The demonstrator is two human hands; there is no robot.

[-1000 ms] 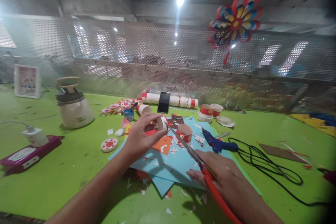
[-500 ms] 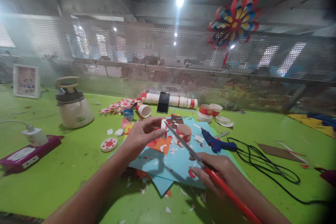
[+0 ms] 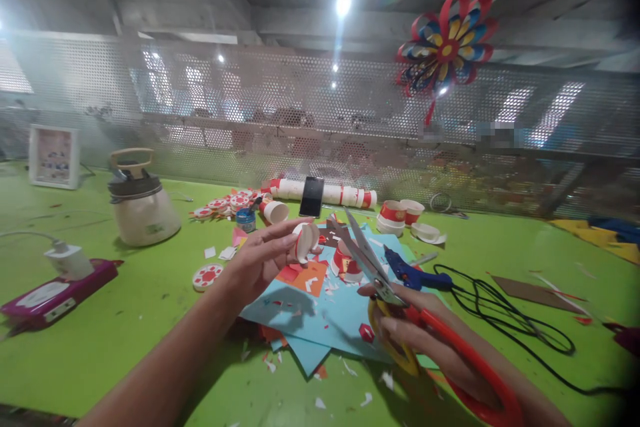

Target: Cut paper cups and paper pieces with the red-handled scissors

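Note:
A small white cup piece with a red edge is pinched between the thumb and fingers of my left hand. My right hand grips scissors with one red and one yellow handle loop. Their blades are spread and point up and away, to the right of the piece and apart from it. Beneath them a red and white paper cup stands on light blue paper, among white and red scraps. An orange sheet lies under my left hand's side.
A blue glue gun with a coiled black cable lies right of the paper. Behind stand a phone, cut cups and a blue jar. A jug and a purple power strip are at left.
The scissor blades have opened and moved right, away from the piece. My left hand has shifted slightly left and turned the piece, so its hollow side shows.

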